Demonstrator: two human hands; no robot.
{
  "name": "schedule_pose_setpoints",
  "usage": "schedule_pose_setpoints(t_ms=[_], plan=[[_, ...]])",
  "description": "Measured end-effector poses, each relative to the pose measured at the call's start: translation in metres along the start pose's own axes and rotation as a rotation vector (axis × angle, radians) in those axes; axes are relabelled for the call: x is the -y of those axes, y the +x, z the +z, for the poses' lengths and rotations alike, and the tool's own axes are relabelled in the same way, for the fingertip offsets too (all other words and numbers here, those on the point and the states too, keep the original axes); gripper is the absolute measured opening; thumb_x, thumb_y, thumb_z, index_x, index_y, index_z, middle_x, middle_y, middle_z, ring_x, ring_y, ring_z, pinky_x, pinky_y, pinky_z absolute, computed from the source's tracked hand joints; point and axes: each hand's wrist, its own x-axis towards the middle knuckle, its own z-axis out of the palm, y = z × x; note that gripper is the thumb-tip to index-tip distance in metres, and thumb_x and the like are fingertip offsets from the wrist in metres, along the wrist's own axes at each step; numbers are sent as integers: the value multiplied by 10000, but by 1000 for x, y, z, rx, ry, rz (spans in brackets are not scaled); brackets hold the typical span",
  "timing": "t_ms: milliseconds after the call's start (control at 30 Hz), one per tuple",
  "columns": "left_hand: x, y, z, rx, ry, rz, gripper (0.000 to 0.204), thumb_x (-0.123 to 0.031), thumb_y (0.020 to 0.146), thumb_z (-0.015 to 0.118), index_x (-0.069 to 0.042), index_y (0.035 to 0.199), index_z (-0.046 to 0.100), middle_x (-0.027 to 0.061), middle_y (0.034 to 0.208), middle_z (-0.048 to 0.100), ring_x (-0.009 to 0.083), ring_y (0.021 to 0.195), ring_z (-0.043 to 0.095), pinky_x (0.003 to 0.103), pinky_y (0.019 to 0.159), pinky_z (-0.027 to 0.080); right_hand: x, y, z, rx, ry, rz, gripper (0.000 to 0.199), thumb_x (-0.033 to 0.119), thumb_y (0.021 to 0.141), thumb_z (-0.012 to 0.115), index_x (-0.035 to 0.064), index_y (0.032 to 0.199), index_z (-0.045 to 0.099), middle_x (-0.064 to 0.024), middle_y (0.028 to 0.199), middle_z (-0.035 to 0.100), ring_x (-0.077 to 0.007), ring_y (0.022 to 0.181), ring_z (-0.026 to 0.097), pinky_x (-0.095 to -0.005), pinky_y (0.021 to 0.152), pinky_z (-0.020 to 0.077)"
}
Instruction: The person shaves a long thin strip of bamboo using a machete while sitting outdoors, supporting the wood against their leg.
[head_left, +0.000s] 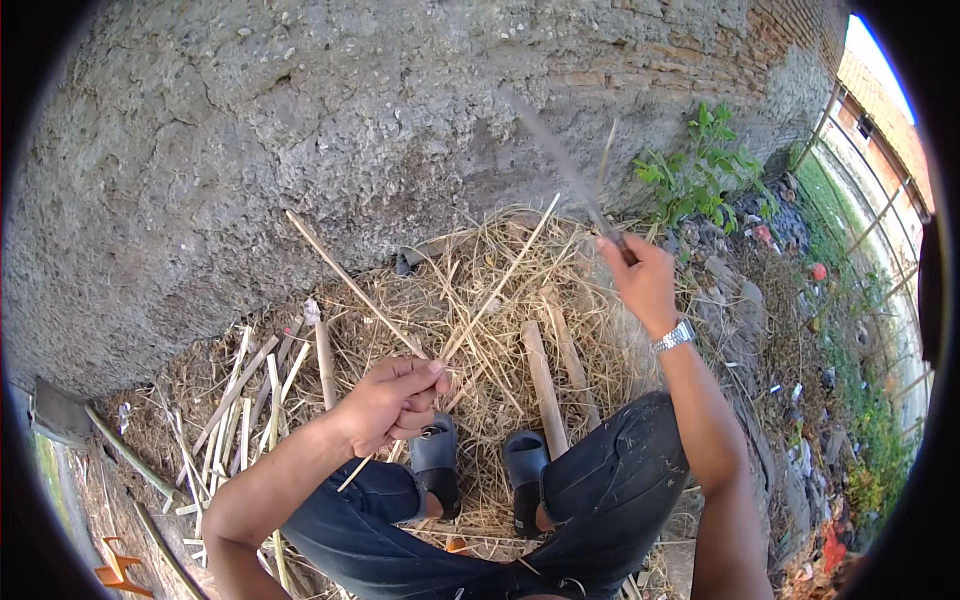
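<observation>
Blade (560, 160) in my right hand (640, 280) is motion-blurred, tip unreadable. Left hand (392, 402) hides the strip's (345, 280) middle. Both elbows cut off at bottom edge.

Open air above the straw pile (480, 300); the rough wall (300, 120) blocks beyond, split bamboo sticks (545, 385) clutter the ground.

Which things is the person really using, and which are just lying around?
In use:
- thin bamboo strip, gripped by the left hand
- blurred long blade, raised in the right hand

Lying about:
- bamboo pieces on the straw
- split strips by the wall
- green weeds
- litter
</observation>
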Motion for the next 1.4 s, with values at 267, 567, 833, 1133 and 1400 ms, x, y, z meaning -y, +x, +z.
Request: schedule_pose_setpoints(t_ms=[267,567,833,1133,1400], plan=[[0,9,1,-285,258,352,356,-260,1167,463,20,1213,677,-41,678,472,52,536,349,258,482,301,-16,-18,-14,-285,634,240,374,359,1050,707,2,940,716,-33,693,641,-88,474,573,-261,414,456],[23,52,7,-439,638,684,310,-170,1129,552,32,1307,707,0,804,692,33,657,494,264,573,404,65,-59,18,-24,227,-499,348,282,926,841,39,1163,759,-56,747,694,-145,556,663,-311,490,499],[25,53,-1,-453,761,768,246,-137,1097,579,8,1147,772,22,723,665,58,618,502,297,563,415,62,-58,27,54,98,-512,476,345,870,881,34,1209,762,-115,793,740,-263,593,693,-376,539,546],[24,50,-12,-554,822,663,198,-86,1066,595,15,1138,750,78,706,678,96,613,559,325,590,483,75,-78,36,89,-29,-666,501,457,880,849,112,1235,769,-79,730,684,-272,523,658,-387,468,530],[28,23,-23,-499,900,685,204,-65,1059,618,35,1158,765,50,717,689,62,615,559,295,550,466,30,-18,6,-37,-9,-137,340,322,978,785,39,1164,750,-67,649,636,-166,531,611,-366,539,476]])
